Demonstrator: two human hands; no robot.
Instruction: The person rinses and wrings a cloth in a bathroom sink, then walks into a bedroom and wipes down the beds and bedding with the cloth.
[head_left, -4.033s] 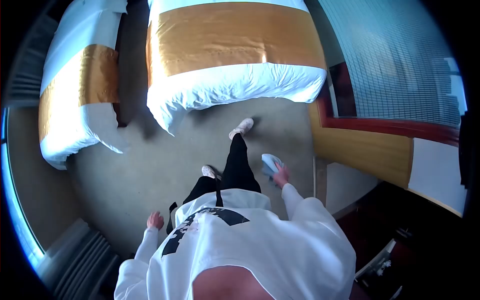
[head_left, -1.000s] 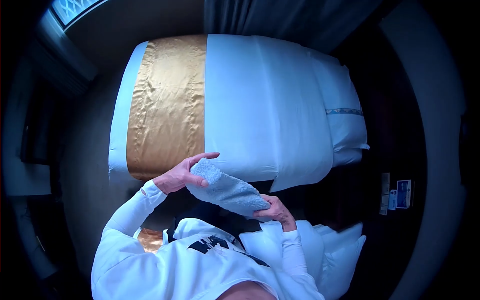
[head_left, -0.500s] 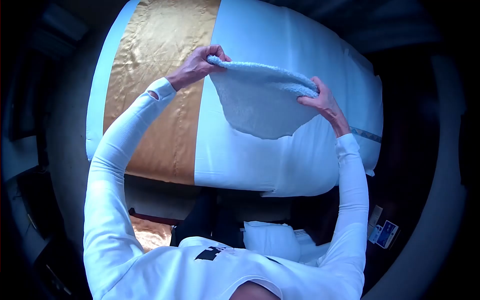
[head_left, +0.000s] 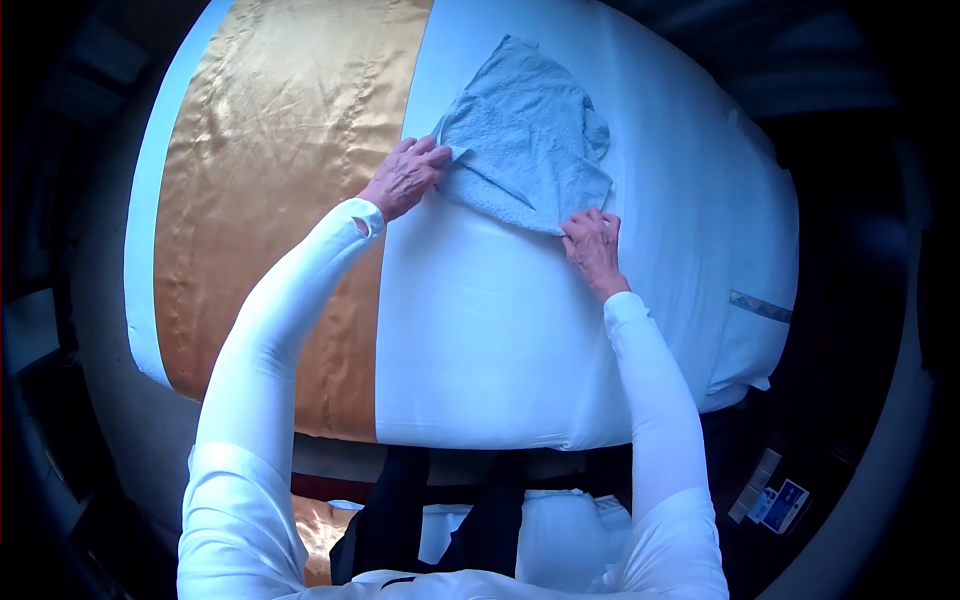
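Observation:
A pale blue-grey towel (head_left: pixel 530 130) lies spread and wrinkled on the white cover of the bed (head_left: pixel 480 330). My left hand (head_left: pixel 405 177) pinches its near left corner, beside the gold bed runner (head_left: pixel 280 130). At the near right corner, my right hand (head_left: pixel 594 250) grips the edge with bent fingers. The towel's right side is folded over, and its far end narrows away from me.
Behind my legs (head_left: pixel 385 515) is a second bed with white bedding (head_left: pixel 565 540) and a gold runner (head_left: pixel 318 530). Small cards and a blue-and-white box (head_left: pixel 786 507) sit on a dark surface at the lower right. Dark curtains hang at the upper right.
The towel was bunched between my hands, then stretched in the air above the bed. Now it lies on the white cover, with both hands lowered onto its near edge.

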